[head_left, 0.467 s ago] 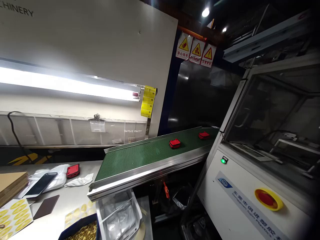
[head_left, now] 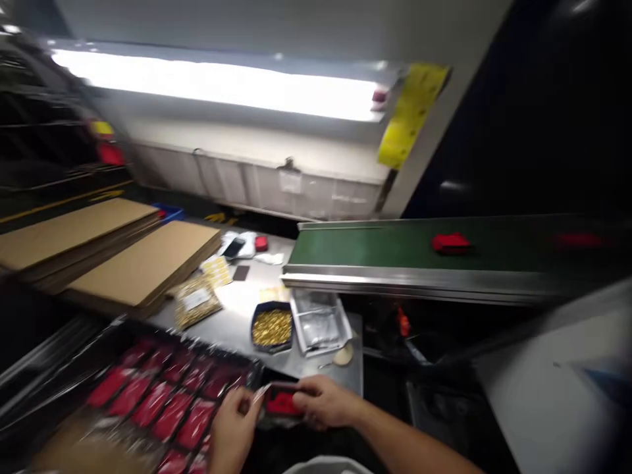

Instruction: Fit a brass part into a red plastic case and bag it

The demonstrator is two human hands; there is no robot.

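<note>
Low in the head view, a red and black plastic case (head_left: 282, 401) is held between my hands, blurred by motion. My right hand (head_left: 326, 403) grips its right end, thumb on top. My left hand (head_left: 236, 424) is closed with its fingertips pinched at the left edge of the case. Just left of my hands, a large box (head_left: 249, 368) lined with clear film holds rows of red pieces (head_left: 172, 413). Beyond my hands stands a dark blue bin (head_left: 257, 345) of small gold-coloured parts. A white tray (head_left: 345, 339) with clear plastic bags sits beside it.
A green conveyor belt (head_left: 365, 247) runs to the right and carries red cases (head_left: 451, 243). Stacks of cardboard sheets (head_left: 143, 270) lie at the left. On the metal table (head_left: 237, 329) are a bag of gold parts (head_left: 197, 303), sticker sheets (head_left: 217, 270) and a phone (head_left: 234, 248).
The view has swung down and to the left. Both my hands, the case between them and the box of red pieces have come into sight.
</note>
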